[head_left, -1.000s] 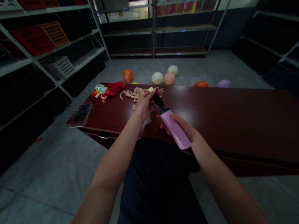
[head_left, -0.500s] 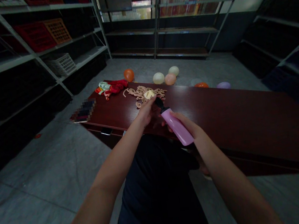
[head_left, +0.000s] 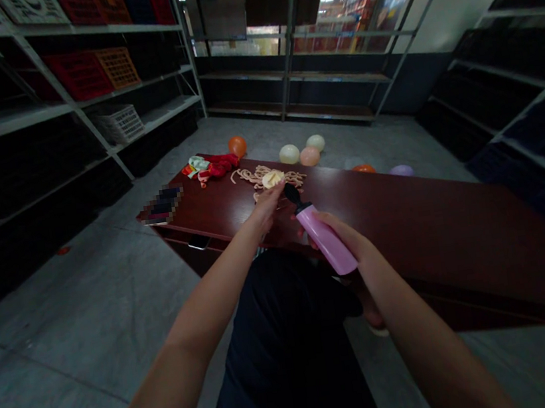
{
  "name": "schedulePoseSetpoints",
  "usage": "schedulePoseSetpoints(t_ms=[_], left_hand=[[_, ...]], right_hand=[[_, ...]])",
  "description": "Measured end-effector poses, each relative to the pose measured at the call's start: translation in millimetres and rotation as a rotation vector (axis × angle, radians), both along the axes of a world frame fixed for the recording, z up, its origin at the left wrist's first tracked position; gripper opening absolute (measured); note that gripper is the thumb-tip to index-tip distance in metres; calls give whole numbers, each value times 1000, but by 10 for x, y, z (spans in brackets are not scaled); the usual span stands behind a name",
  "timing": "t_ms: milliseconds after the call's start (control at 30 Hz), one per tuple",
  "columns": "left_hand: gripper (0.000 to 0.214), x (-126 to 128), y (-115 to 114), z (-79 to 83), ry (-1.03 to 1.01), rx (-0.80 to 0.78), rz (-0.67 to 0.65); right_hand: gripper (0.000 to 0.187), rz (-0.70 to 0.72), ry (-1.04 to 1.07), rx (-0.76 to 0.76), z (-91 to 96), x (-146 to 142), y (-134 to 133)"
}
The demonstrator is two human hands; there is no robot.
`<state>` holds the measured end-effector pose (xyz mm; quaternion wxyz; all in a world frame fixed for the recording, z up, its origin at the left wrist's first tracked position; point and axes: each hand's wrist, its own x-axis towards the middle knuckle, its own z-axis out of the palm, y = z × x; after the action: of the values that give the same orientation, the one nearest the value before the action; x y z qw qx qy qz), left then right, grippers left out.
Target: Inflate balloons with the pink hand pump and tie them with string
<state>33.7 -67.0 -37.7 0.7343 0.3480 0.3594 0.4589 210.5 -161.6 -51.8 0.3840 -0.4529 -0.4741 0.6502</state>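
Note:
My right hand (head_left: 352,241) is wrapped round a pink hand pump (head_left: 324,238) with a black nozzle that points up and to the left. My left hand (head_left: 265,206) pinches the neck of a pale yellow balloon (head_left: 272,178) at the nozzle tip. The balloon is small and slightly swollen. Both hands hover over the near edge of a dark red table (head_left: 406,226). A heap of limp tan balloons (head_left: 259,175) lies on the table just behind the left hand.
Red and pale limp balloons (head_left: 210,166) lie at the table's far left corner. Several inflated balloons (head_left: 298,154) sit on the grey floor beyond the table. Metal shelving with red, orange and white crates (head_left: 104,72) lines the left wall; more shelves stand at the back and right.
The yellow balloon has swollen from a flat scrap into a small rounded shape at the nozzle. The view has tilted slightly; both hands keep their hold.

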Motion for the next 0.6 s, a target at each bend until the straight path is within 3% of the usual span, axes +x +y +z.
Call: schedulePoseSetpoints(t_ms=[167, 233, 333, 433, 533, 600], left_hand=[[27, -102, 42, 67, -208, -4, -188], [33, -121, 83, 152, -291, -29, -192], [45, -81, 144, 284, -303, -78, -136], [51, 15, 200, 334, -271, -103, -57], [41, 117, 265, 251, -265, -96, 74], [35, 163, 323, 140, -259, -99, 159]], right_hand=[[42, -9, -51, -21, 10, -23, -4], [42, -23, -84, 0, 26, -51, 33], [42, -48, -194, 83, 45, -88, 146], [38, -91, -413, 305, 33, -138, 284], [49, -189, -658, 482, 1, -234, 359], [65, -204, -906, 466, -2, -314, 347]])
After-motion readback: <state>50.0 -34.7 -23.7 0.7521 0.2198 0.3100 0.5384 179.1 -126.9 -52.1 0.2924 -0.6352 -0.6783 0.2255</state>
